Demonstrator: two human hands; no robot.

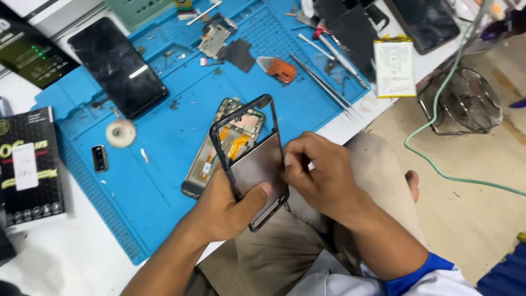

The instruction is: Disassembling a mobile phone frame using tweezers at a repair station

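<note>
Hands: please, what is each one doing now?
Left hand: closed on the phone frame.
Right hand: fingers pinched at the frame's right edge.

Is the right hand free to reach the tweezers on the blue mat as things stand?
Probably not at once: the right hand is pinching the phone frame edge. The tweezers lie uncovered, so the path looks free once it lets go.

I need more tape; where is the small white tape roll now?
The small white tape roll lies on the left part of the blue work mat, below the black phone screen.
</note>
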